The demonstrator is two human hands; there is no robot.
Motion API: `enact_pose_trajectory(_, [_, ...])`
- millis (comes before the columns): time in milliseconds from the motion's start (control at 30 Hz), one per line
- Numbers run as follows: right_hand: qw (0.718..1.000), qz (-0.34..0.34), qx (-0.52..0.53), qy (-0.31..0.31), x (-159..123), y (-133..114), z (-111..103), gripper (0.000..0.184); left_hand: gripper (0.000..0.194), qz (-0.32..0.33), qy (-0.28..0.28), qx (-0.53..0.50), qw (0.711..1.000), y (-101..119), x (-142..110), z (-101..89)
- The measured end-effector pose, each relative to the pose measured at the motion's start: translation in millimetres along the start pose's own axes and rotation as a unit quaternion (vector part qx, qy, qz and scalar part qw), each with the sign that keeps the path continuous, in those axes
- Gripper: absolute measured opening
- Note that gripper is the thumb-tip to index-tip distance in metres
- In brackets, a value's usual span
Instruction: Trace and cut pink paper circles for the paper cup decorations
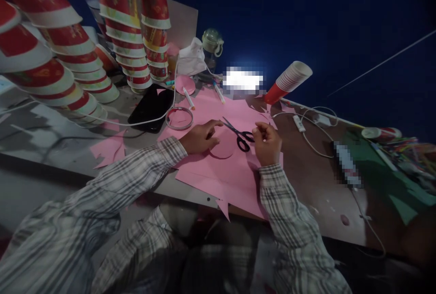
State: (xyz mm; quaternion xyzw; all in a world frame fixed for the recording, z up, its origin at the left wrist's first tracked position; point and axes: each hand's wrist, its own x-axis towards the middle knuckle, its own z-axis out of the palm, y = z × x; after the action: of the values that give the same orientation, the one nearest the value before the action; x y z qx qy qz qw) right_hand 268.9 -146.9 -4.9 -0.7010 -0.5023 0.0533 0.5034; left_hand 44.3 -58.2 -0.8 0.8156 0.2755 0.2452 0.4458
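Observation:
My left hand (201, 137) rests over the pink paper sheet (204, 108), thumb and forefinger apart, beside a round cut pink paper disc (222, 149). Its forefinger reaches close to the tips of the black scissors (234, 129); whether it touches them I cannot tell. The scissors lie on the paper between my hands, blades pointing away to the left. Just right of their handles is my right hand (268, 144), fingers curled in, with nothing visible in them. A roll of tape (179, 118) lies left of my left hand, and two markers (219, 92) lie farther back.
Tall stacks of red and white paper cups (126, 26) stand at the left, near a black phone (151, 108). A tilted cup stack (289, 83) is at the back right. White cables (318, 144) and a blurred-out device (347, 164) lie at right. Pink scraps (111, 146) lie left.

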Motion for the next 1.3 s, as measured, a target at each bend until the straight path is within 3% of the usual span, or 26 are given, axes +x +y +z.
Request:
enact_pose_trajectory(167, [0.984,-0.088,-0.143,-0.064,5,17,3,0.020,0.046,0.031,-0.037,0.104,0.993,-1,-1,1.4])
enact_pose_trajectory(300, [0.973,-0.121,-0.188,-0.061,2,21,8,0.019,0.047,0.075,0.015,0.155,0.985,-6,-1,3.6])
enact_pose_trajectory(400, [0.972,-0.119,-0.195,-0.057,2,20,9,0.020,0.034,0.145,0.054,0.177,0.972,-7,-2,5.1])
enact_pose_trajectory(533, [0.977,-0.117,-0.165,-0.059,3,10,2,0.021,0.020,0.219,-0.003,0.207,0.954,-5,-6,9.0])
enact_pose_trajectory(633, [0.982,-0.120,-0.130,-0.071,9,-6,-6,0.021,0.017,0.228,-0.061,0.237,0.942,-6,-10,12.4])
enact_pose_trajectory(733, [0.983,-0.110,-0.101,-0.105,23,-27,-3,0.020,0.019,0.226,-0.070,0.245,0.940,-7,-12,13.8])
enact_pose_trajectory(833, [0.977,-0.110,-0.080,-0.162,44,-50,23,0.020,0.017,0.220,-0.064,0.246,0.942,-7,-13,14.1])
enact_pose_trajectory(1000, [0.940,-0.114,-0.142,-0.290,78,-86,107,0.020,0.020,0.183,-0.086,0.260,0.944,-5,-12,14.8])
enact_pose_trajectory(1133, [0.910,-0.097,-0.232,-0.329,89,-99,166,0.032,0.025,0.159,-0.105,0.279,0.941,0,-13,14.0])
enact_pose_trajectory(1300, [0.881,-0.080,-0.285,-0.370,87,-99,193,0.048,0.026,0.146,-0.111,0.292,0.939,2,-14,13.4])
